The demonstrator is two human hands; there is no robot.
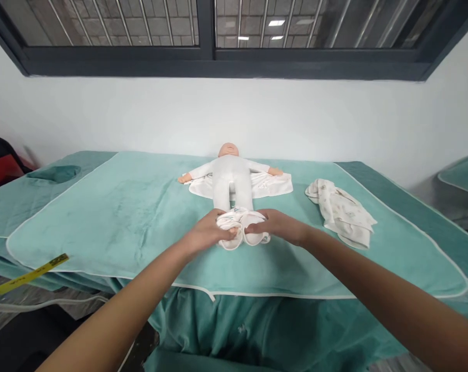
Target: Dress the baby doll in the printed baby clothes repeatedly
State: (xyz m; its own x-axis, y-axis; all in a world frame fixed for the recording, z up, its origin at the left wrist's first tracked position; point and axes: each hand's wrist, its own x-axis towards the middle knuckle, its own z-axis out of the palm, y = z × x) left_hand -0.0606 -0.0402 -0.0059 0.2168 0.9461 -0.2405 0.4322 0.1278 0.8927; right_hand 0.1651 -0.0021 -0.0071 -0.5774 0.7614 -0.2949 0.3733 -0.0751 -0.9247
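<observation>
A baby doll (230, 171) with a white cloth body lies on its back, arms stretched out and legs toward me. White printed baby pants (240, 217) are bunched around its feet. My left hand (209, 231) is closed on the left side of the pants, thumb near one foot. On the other side, my right hand (276, 225) grips the pants with its thumb across the front of the other foot. Beneath the doll's back and arms a white printed baby garment (271, 186) is spread out, partly hidden by the body.
To the right lies a loosely folded white printed cloth garment (341, 213). A green mat (102, 217) with white piping covers the table. Behind it stand a white wall (141, 113) and a dark window frame (206, 67). A yellow strap (28, 278) hangs at the lower left.
</observation>
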